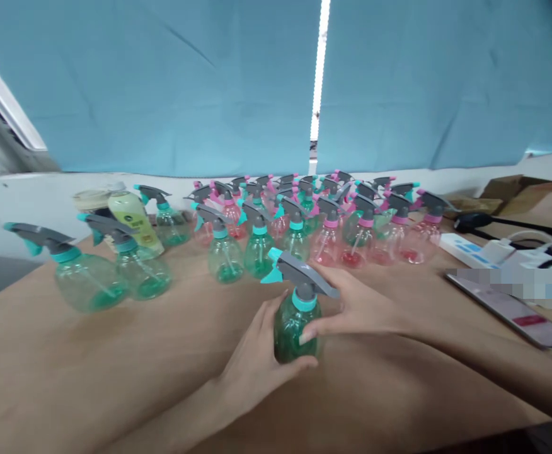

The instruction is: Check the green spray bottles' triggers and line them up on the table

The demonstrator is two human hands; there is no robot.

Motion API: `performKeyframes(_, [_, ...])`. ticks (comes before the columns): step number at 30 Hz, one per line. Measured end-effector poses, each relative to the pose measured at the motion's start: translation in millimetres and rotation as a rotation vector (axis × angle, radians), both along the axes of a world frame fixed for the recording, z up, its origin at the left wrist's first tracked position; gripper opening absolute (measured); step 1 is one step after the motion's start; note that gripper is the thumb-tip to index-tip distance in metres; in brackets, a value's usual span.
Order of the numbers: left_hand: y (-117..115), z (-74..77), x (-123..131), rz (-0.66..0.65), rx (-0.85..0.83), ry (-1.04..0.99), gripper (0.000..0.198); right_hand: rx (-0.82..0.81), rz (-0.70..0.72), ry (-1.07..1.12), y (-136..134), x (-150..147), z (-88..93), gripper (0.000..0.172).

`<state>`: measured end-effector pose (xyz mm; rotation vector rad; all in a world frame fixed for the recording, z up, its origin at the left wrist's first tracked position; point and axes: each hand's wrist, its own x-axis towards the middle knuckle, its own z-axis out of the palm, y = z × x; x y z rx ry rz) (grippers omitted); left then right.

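Note:
Between my two hands stands a green see-through spray bottle with a teal collar and a grey and teal trigger head pointing left. My left hand wraps round the lower body from the left, thumb across the front. My right hand grips the bottle from the right, its thumb on the upper body and its fingers behind the grey head, partly hidden. Beyond them are several green spray bottles and several pink spray bottles in close rows.
Two green spray bottles stand apart at the left, near a yellow-green labelled bottle. At the right of the wooden table lie a phone and a white power strip with cables. A cardboard box sits behind them.

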<state>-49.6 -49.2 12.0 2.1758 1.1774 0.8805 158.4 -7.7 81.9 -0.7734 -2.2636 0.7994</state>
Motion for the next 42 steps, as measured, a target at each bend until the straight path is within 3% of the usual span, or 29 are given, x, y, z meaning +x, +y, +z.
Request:
performKeyframes(3, [5, -1.0, 18, -0.026, -0.003, 0.012, 0.074, -0.041, -0.024, 0.089, 3, 3, 0.2, 0.056])
performKeyframes(7, [10, -3.5, 40, -0.021, 0.014, 0.025, 0.085, -0.095, -0.063, 0.234, 5, 11, 2.3, 0.035])
performKeyframes(12, [21, -8.6, 62, -0.057, 0.039, 0.023, 0.091, -0.194, -0.026, 0.327, 9, 23, 2.4, 0.033])
performKeyframes(19, [42, -9.7, 86, -0.088, 0.030, 0.045, 0.098, -0.314, -0.095, 0.388, 21, 41, 7.0, 0.022])
performKeyframes(29, [58, -11.6, 58, -0.104, 0.127, 0.264, 0.098, -0.096, -0.140, 0.316, 42, 45, -4.7, 0.025])
performKeyframes(36, [60, -16.4, 49, -0.092, 0.128, 0.388, 0.071, -0.107, -0.091, 0.320, 55, 48, -10.8, 0.029])
performKeyframes(42, [58, -16.9, 51, -0.089, 0.125, 0.434, 0.070, -0.099, -0.082, 0.207, 54, 49, -7.2, 0.021])
